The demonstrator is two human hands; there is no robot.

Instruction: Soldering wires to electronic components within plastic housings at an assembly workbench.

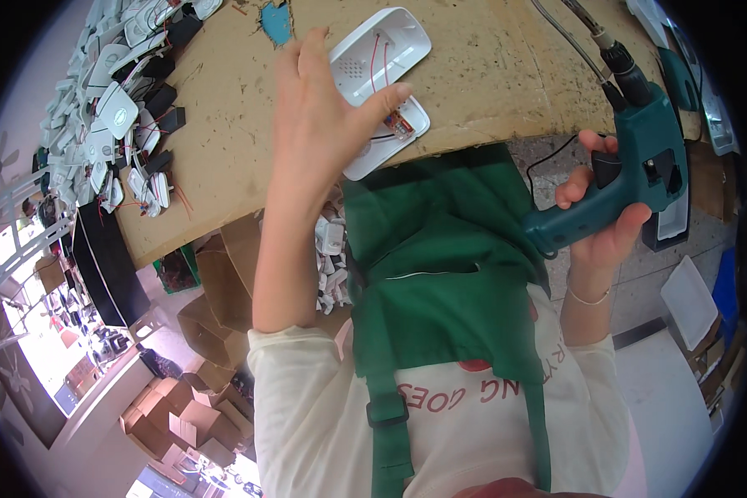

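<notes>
My left hand (324,104) is over the bench, fingers stretched and thumb spread apart. It is beside an open white plastic housing in two parts: a deep shell (402,46) with a speckled grille of holes, and a flatter cover (378,159) at the bench's near edge. A small circuit board (399,125) lies on the cover just below my thumb, with thin red wires running up into the shell. My left hand partly hides the housing. At the right, my right hand (606,224) grips a teal pistol-shaped soldering gun (651,141), its fingers near the black trigger.
A large heap of white housings (118,112) with dark parts and loose wires covers the bench's left side. A blue patch (275,23) marks the cardboard-covered bench (490,75). Below stand cardboard boxes (224,274) and a white tray (689,300). A green apron (440,249) covers my front.
</notes>
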